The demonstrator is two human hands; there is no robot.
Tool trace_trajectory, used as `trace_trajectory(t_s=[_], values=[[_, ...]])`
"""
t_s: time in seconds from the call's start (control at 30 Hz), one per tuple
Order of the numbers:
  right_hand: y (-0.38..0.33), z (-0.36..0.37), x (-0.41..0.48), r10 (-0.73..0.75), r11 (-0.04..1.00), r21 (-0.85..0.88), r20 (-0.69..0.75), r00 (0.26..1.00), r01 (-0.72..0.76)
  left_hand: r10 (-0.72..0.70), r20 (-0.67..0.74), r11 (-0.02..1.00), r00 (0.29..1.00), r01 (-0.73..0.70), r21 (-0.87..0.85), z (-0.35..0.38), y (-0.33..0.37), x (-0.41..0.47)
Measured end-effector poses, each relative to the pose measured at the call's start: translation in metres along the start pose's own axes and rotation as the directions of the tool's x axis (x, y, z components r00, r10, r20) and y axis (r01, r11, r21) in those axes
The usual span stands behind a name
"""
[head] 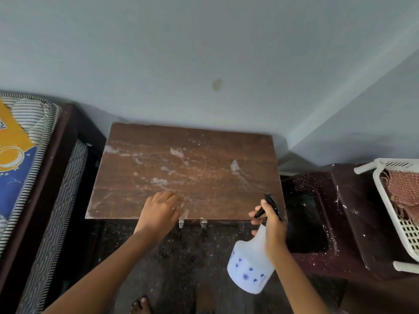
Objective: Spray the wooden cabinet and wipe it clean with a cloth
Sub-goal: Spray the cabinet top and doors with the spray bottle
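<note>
right hand [273, 225] is wrapped round the neck of a translucent spray bottle [249, 266], index finger up by the black trigger. the nozzle points out over the near right corner of the wooden cabinet [186, 155]. looks like it's held low and close so the mist lands on the top and not on the wall.

left hand [162, 209] sits knuckles up on the near edge of the top, fingers bent under. i see nothing in it, but honestly can't tell if it's closed on something small or just resting there. my guess is it's steadying, or feeling the grime.

the cabinet stands against the far wall, right in front of the person. its top is streaked with whitish dusty patches, thickest in the middle and toward the left. two clear little handles [183, 223] stick out just under the near edge, beside the left hand.

no cloth at the cabinet. there's a reddish checked cloth [403, 189] in a white plastic basket [377, 189] far right, on a maroon plastic stool [340, 200]. might be the wiper, not sure. so i'd say it's the spraying step, wiping not begun.

striped mattress [34, 116] on the left, bare feet [140, 304] on the dark floor.
</note>
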State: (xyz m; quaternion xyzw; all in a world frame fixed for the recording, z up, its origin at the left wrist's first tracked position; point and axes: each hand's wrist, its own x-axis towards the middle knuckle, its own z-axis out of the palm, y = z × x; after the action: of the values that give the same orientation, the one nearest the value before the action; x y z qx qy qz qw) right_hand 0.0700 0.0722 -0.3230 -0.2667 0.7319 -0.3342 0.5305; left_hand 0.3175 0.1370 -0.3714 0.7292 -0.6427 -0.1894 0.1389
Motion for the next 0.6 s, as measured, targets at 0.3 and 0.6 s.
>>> trace_trajectory(t_s=[0.3,0.6], values=[[-0.005,-0.027,0.009,-0.047,0.995,-0.088,0.038,0.998,0.050,0.000,-0.013,0.986,1.000,0.002,0.170,-0.004,-0.017,0.006],[0.001,-0.038,0.013,-0.163,0.970,-0.170,0.070,0.984,0.173,-0.264,0.113,0.926,0.958,0.218,0.308,-0.002,-0.062,-0.014]])
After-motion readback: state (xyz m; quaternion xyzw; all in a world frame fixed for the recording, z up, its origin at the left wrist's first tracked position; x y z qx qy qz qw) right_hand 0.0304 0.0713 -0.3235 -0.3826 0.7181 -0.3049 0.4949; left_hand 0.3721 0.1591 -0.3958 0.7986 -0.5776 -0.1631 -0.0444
